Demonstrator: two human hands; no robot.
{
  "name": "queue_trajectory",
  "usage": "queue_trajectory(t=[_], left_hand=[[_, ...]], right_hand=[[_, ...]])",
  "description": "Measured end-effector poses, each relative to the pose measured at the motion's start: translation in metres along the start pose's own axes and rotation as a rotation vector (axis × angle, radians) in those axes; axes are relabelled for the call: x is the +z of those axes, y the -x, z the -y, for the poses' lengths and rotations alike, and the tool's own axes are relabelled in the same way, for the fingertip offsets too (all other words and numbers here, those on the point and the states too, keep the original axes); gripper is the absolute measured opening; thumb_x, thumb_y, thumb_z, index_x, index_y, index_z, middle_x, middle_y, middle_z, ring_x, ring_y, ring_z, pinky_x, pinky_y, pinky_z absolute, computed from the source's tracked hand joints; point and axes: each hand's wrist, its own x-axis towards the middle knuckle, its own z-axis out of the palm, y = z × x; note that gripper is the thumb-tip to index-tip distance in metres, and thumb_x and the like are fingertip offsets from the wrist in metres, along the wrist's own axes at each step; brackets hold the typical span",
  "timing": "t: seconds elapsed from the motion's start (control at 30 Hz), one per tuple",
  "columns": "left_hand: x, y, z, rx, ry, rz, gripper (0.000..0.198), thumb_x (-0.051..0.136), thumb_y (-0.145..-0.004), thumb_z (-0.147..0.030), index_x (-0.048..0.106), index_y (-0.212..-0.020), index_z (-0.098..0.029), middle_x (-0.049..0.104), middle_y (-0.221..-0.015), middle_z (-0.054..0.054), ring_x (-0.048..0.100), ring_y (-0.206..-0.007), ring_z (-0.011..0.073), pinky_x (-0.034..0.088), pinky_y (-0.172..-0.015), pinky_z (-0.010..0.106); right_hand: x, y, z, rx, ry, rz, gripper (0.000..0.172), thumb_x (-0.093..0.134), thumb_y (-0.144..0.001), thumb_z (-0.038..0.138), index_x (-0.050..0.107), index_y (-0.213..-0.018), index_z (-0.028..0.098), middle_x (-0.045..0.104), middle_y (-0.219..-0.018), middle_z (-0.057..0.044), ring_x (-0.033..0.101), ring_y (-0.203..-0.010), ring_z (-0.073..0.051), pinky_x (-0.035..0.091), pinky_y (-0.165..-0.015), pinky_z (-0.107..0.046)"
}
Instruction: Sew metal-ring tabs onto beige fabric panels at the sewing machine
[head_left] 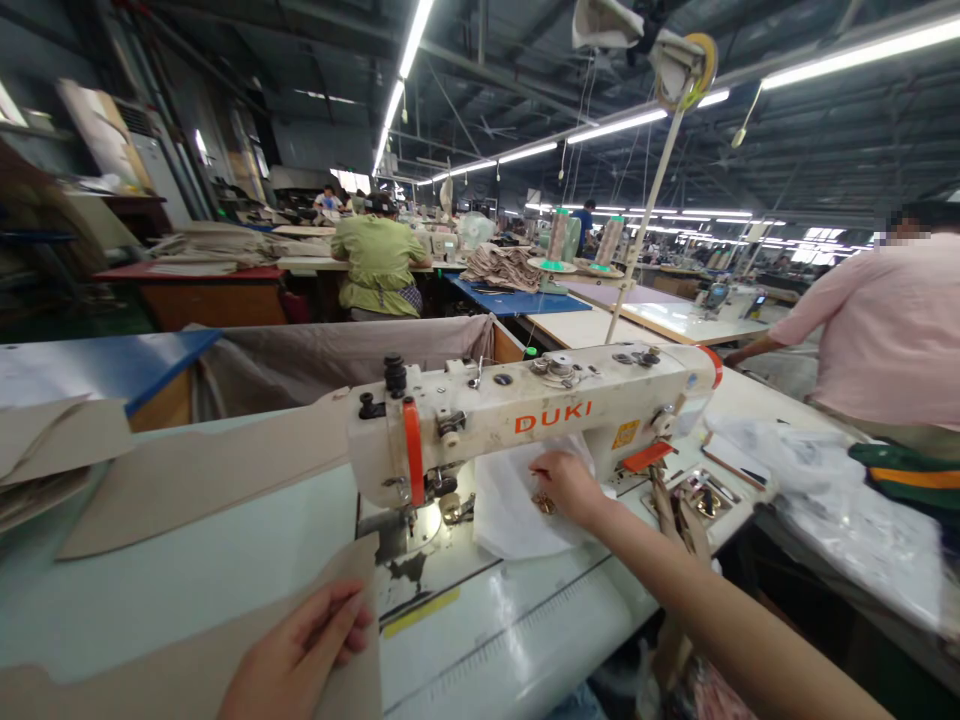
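My left hand is over the right end of a beige fabric piece at the front left. Its thumb and fingers are pressed together, and whatever they may hold is hidden. My right hand reaches under the arm of a white sewing machine marked DUKI. The fingers of this hand are pinched, and anything between them is too small to make out. Just below them, small brass-coloured metal parts lie on a white sheet. The machine's needle area stands between my two hands.
Another long beige panel lies left of the machine, near stacked pieces. Right of it are a tray of small tools and clear plastic bags. A person in pink stands at right; one in green sits ahead.
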Motion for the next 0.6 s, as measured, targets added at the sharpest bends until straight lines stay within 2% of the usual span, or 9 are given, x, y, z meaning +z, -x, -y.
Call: queue_trajectory(t=[0.1,0.2,0.27,0.33,0.43,0.5,0.6], left_hand=[[0.001,0.0,0.003,0.001,0.001,0.013,0.043,0.055,-0.056,-0.056,0.064,-0.08,-0.022,0.071,-0.064,0.002,0.066,-0.064,0.0234,0.055,-0.062,0.029],[0.0,0.001,0.008,0.009,0.002,0.029,0.043,0.054,-0.058,-0.056,0.064,-0.081,-0.021,0.071,-0.065,0.002,0.065,-0.064,0.023,0.054,-0.062,0.029],[0.0,0.001,0.009,0.018,0.006,0.037,0.044,0.054,-0.058,-0.057,0.065,-0.081,-0.021,0.07,-0.064,0.002,0.065,-0.064,0.023,0.053,-0.062,0.029],[0.0,0.002,0.009,0.033,0.01,0.038,0.045,0.054,-0.058,-0.058,0.065,-0.081,-0.02,0.07,-0.065,0.002,0.065,-0.064,0.0228,0.053,-0.062,0.029],[0.001,0.002,0.007,0.045,0.022,0.031,0.046,0.055,-0.058,-0.059,0.065,-0.081,-0.02,0.07,-0.064,0.002,0.064,-0.064,0.0226,0.052,-0.061,0.028],[0.002,0.003,0.005,0.036,0.036,0.033,0.047,0.056,-0.058,-0.059,0.066,-0.081,-0.02,0.07,-0.063,0.002,0.063,-0.063,0.0227,0.052,-0.061,0.028],[0.001,0.003,0.005,0.044,0.045,0.033,0.046,0.057,-0.058,-0.06,0.066,-0.079,-0.02,0.069,-0.063,0.002,0.063,-0.062,0.0225,0.052,-0.06,0.028]], right_hand=[[0.001,0.01,0.002,-0.014,-0.264,-0.025,0.025,0.055,-0.086,0.031,0.07,-0.097,0.015,0.072,-0.091,-0.008,0.065,-0.089,-0.021,0.05,-0.082,-0.036],[0.004,0.025,0.008,-0.044,-0.493,-0.013,0.036,0.061,-0.082,0.044,0.069,-0.097,0.013,0.072,-0.084,-0.009,0.068,-0.078,-0.018,0.054,-0.074,-0.032],[0.008,0.035,0.014,-0.034,-0.665,0.005,0.039,0.068,-0.076,0.047,0.069,-0.094,0.012,0.072,-0.084,-0.009,0.068,-0.076,-0.017,0.054,-0.074,-0.031],[0.011,0.044,0.021,0.059,-0.965,0.058,0.035,0.077,-0.068,0.041,0.07,-0.089,0.013,0.072,-0.083,-0.008,0.068,-0.074,-0.015,0.055,-0.075,-0.029],[0.015,0.053,0.032,0.279,-1.442,0.173,0.03,0.086,-0.057,0.024,0.07,-0.081,0.015,0.072,-0.079,-0.005,0.068,-0.072,-0.012,0.054,-0.075,-0.025],[0.015,0.056,0.039,0.369,-1.577,0.218,0.028,0.086,-0.056,0.017,0.07,-0.079,0.015,0.072,-0.077,-0.003,0.068,-0.071,-0.011,0.054,-0.074,-0.022],[0.014,0.059,0.046,0.43,-1.645,0.248,0.028,0.086,-0.055,0.014,0.07,-0.078,0.015,0.072,-0.075,-0.002,0.067,-0.07,-0.009,0.053,-0.073,-0.021]])
